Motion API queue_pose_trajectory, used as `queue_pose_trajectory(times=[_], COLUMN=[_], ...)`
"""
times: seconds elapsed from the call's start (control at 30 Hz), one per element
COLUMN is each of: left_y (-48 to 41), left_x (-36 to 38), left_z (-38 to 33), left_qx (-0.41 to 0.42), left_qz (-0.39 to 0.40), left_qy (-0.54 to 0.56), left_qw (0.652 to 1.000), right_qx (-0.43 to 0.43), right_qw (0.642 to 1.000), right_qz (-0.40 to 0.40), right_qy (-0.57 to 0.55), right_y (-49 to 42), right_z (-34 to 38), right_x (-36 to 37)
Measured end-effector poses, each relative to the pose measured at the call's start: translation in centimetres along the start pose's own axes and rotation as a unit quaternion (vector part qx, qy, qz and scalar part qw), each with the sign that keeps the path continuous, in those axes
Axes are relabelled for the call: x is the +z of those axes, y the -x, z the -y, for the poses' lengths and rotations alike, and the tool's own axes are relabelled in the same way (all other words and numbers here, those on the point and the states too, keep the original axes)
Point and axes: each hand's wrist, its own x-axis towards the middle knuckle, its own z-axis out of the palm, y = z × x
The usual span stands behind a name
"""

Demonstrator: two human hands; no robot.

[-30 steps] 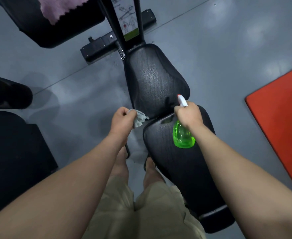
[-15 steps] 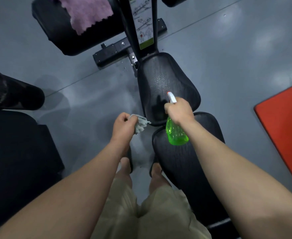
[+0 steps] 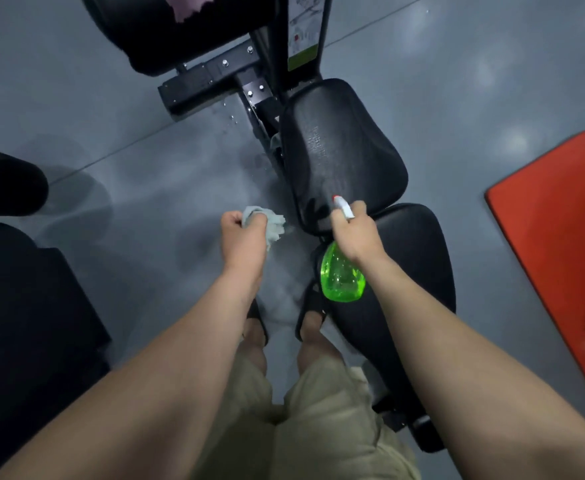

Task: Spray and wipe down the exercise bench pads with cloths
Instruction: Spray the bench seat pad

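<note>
The seat pad (image 3: 343,150) stretches away just ahead of the right hand (image 3: 355,230) gripping the spray bottle (image 3: 341,275), while the left hand (image 3: 244,237) clutches a grey cloth (image 3: 267,220) beside it.

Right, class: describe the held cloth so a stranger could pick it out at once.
Find the black bench pads in the middle. Just left of their join, the left hand grips a bunched cloth. It is pale grey; the other cloth, up top, is pink.
</note>
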Motion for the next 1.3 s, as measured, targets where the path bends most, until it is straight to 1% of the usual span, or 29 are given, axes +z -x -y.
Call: queue_pose_trajectory(times=[0.1, 0.23, 0.33, 0.4, 0.5, 0.6, 0.77, 0.87, 0.97, 1.03, 1.17, 1.3], left_y=[-1.0, -3.7, -6.6, -9.4, -12.9, -16.7, -22.3, -24.2, -26.3, -27.5, -29.1, -28.9], left_x=[-2.8, -6.4, -8.4, -9.2, -9.3, -8.9, -7.3, -6.0, -4.9, -4.3, -3.9, -3.9], left_z=[0.6, 2.2, 4.8, 7.7, 11.8, 16.2, 21.4, 22.2, 22.7, 21.6, 18.2, 15.9], left_qx=[0.005, -0.005, -0.027, -0.036, -0.047, -0.048, -0.039, -0.017, 0.003, 0.012, 0.071, 0.084], left_qz=[-0.028, -0.040, -0.048, -0.058, -0.067, -0.069, -0.077, -0.062, -0.042, -0.036, -0.001, 0.032], left_qy=[0.015, 0.068, 0.103, 0.126, 0.142, 0.129, 0.138, 0.153, 0.166, 0.181, 0.175, 0.164], left_qw=[0.999, 0.997, 0.993, 0.990, 0.986, 0.988, 0.987, 0.986, 0.985, 0.983, 0.982, 0.982], right_qx=[-0.033, -0.082, -0.078, -0.082, -0.083, -0.091, -0.065, -0.029, -0.019, -0.022, -0.008, 0.024], right_qw=[0.999, 0.995, 0.993, 0.991, 0.991, 0.989, 0.986, 0.987, 0.984, 0.981, 0.977, 0.981], right_qz=[-0.002, 0.004, 0.023, 0.029, 0.018, 0.018, 0.024, 0.020, 0.028, 0.039, 0.055, 0.055], right_qy=[-0.008, 0.055, 0.088, 0.098, 0.104, 0.119, 0.149, 0.158, 0.173, 0.189, 0.205, 0.186], right_y=[1.0, 0.6, -1.3, -3.6, -7.6, -12.3, -20.0, -24.2, -28.2, -29.8, -31.6, -32.8], right_z=[1.0, 1.0, -0.2, -1.4, -3.4, -5.9, -10.2, -12.1, -13.8, -14.6, -16.1, -16.9], right_x=[3.5, 7.9, 11.9, 15.6, 20.1, 24.4, 30.7, 33.4, 35.8, 36.6, 37.5, 36.7])
